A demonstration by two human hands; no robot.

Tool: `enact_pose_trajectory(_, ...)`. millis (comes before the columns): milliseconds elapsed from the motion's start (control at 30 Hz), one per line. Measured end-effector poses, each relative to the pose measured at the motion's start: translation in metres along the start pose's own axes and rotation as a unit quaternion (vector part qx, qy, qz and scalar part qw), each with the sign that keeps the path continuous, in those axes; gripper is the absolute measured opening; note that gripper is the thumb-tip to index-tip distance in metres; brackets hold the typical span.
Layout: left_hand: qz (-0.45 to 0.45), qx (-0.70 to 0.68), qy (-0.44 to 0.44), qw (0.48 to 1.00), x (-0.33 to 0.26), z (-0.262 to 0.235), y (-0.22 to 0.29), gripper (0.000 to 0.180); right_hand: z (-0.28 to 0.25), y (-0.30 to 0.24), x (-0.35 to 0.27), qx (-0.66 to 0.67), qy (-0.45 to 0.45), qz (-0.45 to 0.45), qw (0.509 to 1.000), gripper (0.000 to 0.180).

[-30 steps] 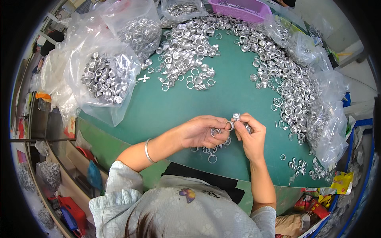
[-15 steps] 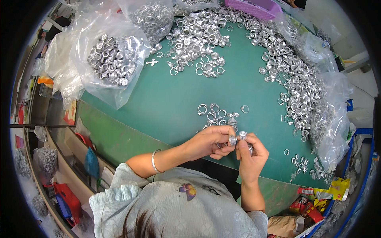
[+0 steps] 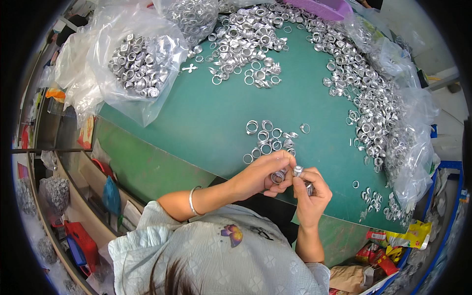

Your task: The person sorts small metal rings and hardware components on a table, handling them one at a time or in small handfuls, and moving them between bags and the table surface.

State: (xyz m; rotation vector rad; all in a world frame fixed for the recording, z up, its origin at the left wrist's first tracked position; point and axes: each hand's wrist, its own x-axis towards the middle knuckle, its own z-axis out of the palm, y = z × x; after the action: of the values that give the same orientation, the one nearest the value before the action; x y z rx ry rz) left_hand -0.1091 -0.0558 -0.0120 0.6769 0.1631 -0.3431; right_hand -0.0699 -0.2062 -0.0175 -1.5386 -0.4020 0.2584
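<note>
My left hand (image 3: pixel 260 172) is curled at the table's near edge, with silver-coloured rings (image 3: pixel 278 177) held in its fingers. Close against it, my right hand (image 3: pixel 314 196) pinches one ring (image 3: pixel 298 170) upright between thumb and forefinger. More metal shows inside the right hand's curled fingers, partly hidden. Just beyond both hands lies a small group of loose rings (image 3: pixel 266 148) on the green table top (image 3: pixel 206 128). A single ring (image 3: pixel 305 128) rests apart, to the right of that group.
Large ring piles (image 3: pixel 250 42) cover the far side and the right (image 3: pixel 366 101). An open plastic bag of rings (image 3: pixel 135 69) stands far left, near a cross-shaped piece (image 3: pixel 190 68). A purple basket (image 3: pixel 324 9) is at the back; smaller rings (image 3: pixel 372 199) lie near right.
The ring in my right fingers has come down slightly and turned. My left fingertips have shifted, and the rings in that hand now sit further left, deeper in the fingers.
</note>
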Motion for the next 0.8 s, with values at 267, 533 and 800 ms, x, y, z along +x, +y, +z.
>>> enact_pose_trajectory(267,0.007,-0.075,-0.037,0.996,0.0016,-0.0098,-0.0009,0.036,-0.0037,0.0033,-0.0016,0.096,0.007,0.029,0.995,0.008)
enact_pose_trajectory(533,0.143,0.117,-0.05,0.982,-0.0014,-0.0085,-0.0037,0.054,-0.0086,0.0076,-0.001,0.141,0.007,0.034,0.989,0.009)
enact_pose_trajectory(800,0.251,0.388,-0.017,0.887,-0.0055,-0.004,-0.0065,0.075,-0.0059,0.0072,-0.0021,0.12,-0.003,0.033,0.992,0.009)
